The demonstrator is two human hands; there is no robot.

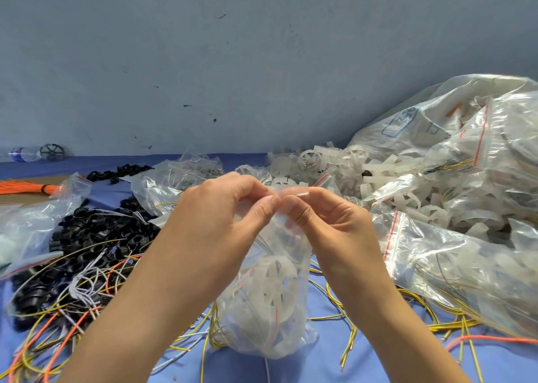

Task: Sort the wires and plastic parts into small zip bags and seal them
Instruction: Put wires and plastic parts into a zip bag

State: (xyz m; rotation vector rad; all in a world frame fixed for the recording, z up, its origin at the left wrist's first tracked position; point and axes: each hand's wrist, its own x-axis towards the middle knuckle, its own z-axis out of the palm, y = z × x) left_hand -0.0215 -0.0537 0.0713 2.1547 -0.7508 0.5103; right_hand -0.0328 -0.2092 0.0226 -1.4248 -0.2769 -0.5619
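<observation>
Sealing step, by the look of it: at centre frame the left hand (221, 208) and right hand (326, 216) pinch the mouth of the filled zip bag (270, 295) above the worktop (334, 362), fingers (263, 211) clamped on its strip, likely next to press along the closure.
</observation>
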